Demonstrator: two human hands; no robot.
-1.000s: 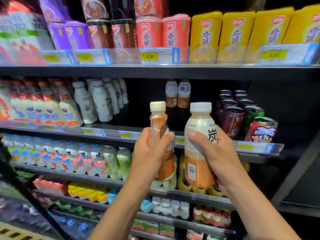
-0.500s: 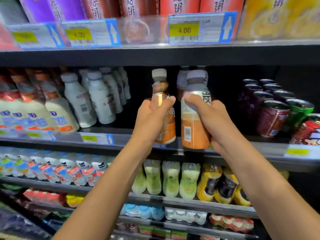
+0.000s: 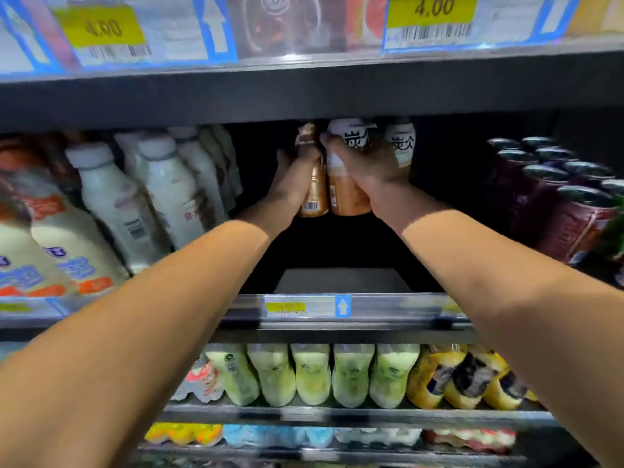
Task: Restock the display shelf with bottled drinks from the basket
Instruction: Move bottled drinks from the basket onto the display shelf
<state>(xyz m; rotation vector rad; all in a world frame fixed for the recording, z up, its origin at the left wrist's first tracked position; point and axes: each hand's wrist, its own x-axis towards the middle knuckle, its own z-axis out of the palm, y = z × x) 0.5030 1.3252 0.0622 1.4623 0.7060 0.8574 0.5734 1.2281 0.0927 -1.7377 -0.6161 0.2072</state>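
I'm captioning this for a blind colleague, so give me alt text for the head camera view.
Two bare arms reach deep into a dark store shelf, the left hand gripping a slim amber bottle and the right hand an orange bottle with a white label, beside a matching bottle at the back.

A shop: stocked drink shelves (image 3: 337,319), yellow price tags (image 3: 434,10), rows of bottles (image 3: 175,194) and cans (image 3: 580,217).

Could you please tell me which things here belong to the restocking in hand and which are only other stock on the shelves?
Part of the job:
- slim amber bottle, in the left hand
- white-capped orange bottle, in the right hand
- matching bottle at the back
- shelf gap

Just other stock:
- white milk bottles
- dark cans
- green bottles below
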